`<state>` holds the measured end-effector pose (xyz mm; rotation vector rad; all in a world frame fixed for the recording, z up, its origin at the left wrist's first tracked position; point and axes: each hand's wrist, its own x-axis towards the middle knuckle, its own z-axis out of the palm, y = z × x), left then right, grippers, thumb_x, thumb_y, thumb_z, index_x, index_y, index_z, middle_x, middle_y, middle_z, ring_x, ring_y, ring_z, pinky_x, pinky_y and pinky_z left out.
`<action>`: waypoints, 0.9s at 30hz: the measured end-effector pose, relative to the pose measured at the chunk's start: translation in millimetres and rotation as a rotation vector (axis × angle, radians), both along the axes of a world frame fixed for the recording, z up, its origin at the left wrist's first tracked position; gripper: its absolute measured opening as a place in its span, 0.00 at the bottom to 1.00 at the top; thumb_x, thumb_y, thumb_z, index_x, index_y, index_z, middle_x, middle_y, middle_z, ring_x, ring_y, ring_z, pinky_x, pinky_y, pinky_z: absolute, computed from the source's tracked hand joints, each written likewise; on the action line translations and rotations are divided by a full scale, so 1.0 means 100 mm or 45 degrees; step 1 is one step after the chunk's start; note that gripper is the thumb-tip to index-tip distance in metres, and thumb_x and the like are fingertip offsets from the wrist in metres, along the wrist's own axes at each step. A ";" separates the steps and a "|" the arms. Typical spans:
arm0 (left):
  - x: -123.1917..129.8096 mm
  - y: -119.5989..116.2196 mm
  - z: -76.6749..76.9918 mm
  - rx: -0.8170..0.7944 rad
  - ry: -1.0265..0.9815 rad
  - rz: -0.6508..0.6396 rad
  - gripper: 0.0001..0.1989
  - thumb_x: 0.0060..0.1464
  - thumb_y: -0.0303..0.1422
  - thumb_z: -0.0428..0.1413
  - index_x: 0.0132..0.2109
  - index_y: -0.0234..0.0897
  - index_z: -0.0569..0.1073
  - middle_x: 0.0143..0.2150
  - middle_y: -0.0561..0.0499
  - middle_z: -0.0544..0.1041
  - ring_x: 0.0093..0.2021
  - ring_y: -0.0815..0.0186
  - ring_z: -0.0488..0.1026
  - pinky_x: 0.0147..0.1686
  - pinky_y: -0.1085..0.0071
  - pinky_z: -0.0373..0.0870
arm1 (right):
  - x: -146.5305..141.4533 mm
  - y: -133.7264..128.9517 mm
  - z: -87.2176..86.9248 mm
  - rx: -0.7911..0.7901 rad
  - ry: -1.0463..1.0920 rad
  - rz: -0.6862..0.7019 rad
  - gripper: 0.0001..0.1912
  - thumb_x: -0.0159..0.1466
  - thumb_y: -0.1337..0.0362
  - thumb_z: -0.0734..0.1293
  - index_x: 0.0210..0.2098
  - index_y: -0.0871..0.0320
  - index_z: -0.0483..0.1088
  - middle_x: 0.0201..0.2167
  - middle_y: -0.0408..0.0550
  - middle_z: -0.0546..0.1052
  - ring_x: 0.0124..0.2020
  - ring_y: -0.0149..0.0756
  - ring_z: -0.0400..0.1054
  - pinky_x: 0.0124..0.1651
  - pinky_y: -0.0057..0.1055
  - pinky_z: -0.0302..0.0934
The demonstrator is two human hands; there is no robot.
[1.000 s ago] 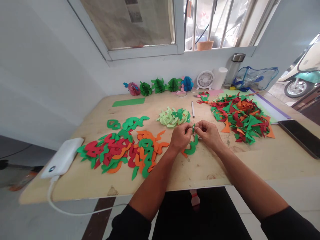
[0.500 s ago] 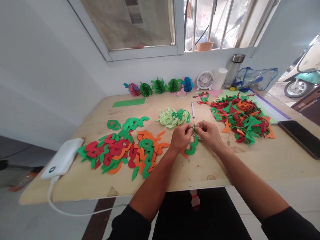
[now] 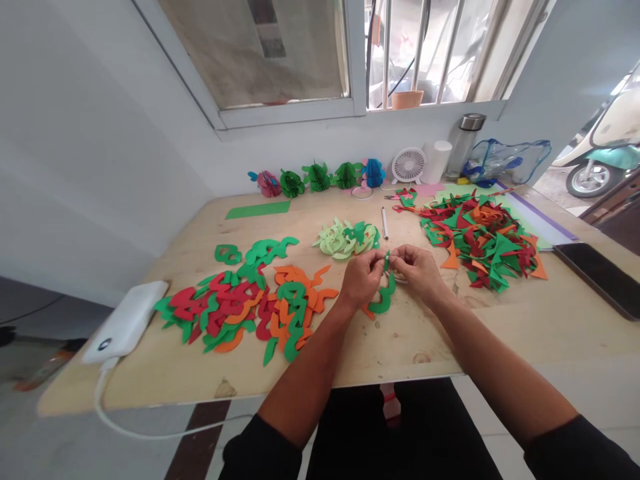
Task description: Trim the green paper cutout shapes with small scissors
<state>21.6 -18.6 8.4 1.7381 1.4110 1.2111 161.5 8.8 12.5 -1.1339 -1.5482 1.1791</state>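
My left hand (image 3: pixel 363 279) and my right hand (image 3: pixel 417 270) meet over the middle of the wooden table, fingertips pinched on a small green paper piece (image 3: pixel 387 259) between them. Just below, a wavy green paper cutout (image 3: pixel 384 299) hangs or lies by the fingers; whether it joins the held piece is unclear. A bit of orange paper (image 3: pixel 369 311) shows by my left hand. Behind my left hand sits a light-green cutout pile (image 3: pixel 340 239). Farther left are orange cutouts (image 3: pixel 313 293) and red cutouts (image 3: pixel 225 300) mixed with green ones.
Paper scraps (image 3: pixel 485 240) are heaped at the right beside a black phone (image 3: pixel 597 277). A white pen (image 3: pixel 385 223), a small fan (image 3: pixel 409 165), a bottle (image 3: pixel 463 147) and paper figures (image 3: pixel 319 177) stand or lie toward the wall. A white power bank (image 3: pixel 125 322) with a cable is at the left edge.
The view has shifted slightly. Both hands stay pinched together at nearly the same spot, and the green piece between them has barely moved.
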 end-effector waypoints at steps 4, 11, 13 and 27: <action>0.01 0.01 -0.01 0.008 -0.033 0.001 0.08 0.51 0.30 0.50 0.31 0.35 0.73 0.26 0.54 0.74 0.25 0.71 0.68 0.26 0.77 0.62 | 0.00 -0.01 0.01 0.061 -0.048 -0.027 0.09 0.51 0.59 0.65 0.25 0.59 0.67 0.17 0.39 0.67 0.19 0.28 0.58 0.23 0.26 0.51; 0.02 0.01 -0.04 0.016 0.001 0.094 0.08 0.50 0.32 0.51 0.29 0.35 0.73 0.25 0.53 0.74 0.25 0.70 0.68 0.27 0.76 0.62 | 0.00 -0.03 -0.01 0.185 -0.201 -0.046 0.08 0.54 0.60 0.63 0.26 0.59 0.68 0.18 0.40 0.67 0.20 0.28 0.59 0.24 0.26 0.52; 0.02 0.00 -0.03 0.013 0.029 0.128 0.08 0.50 0.32 0.51 0.29 0.36 0.74 0.25 0.53 0.74 0.26 0.69 0.69 0.27 0.76 0.62 | -0.01 -0.05 -0.02 0.264 -0.290 -0.051 0.07 0.56 0.62 0.62 0.27 0.59 0.69 0.19 0.41 0.68 0.21 0.28 0.59 0.25 0.26 0.53; 0.02 0.01 0.00 -0.043 -0.096 0.171 0.08 0.46 0.32 0.52 0.25 0.34 0.73 0.22 0.54 0.72 0.24 0.71 0.66 0.25 0.76 0.61 | -0.05 -0.14 -0.04 0.687 -0.681 -0.224 0.09 0.60 0.64 0.60 0.32 0.57 0.72 0.28 0.47 0.76 0.29 0.35 0.68 0.34 0.28 0.57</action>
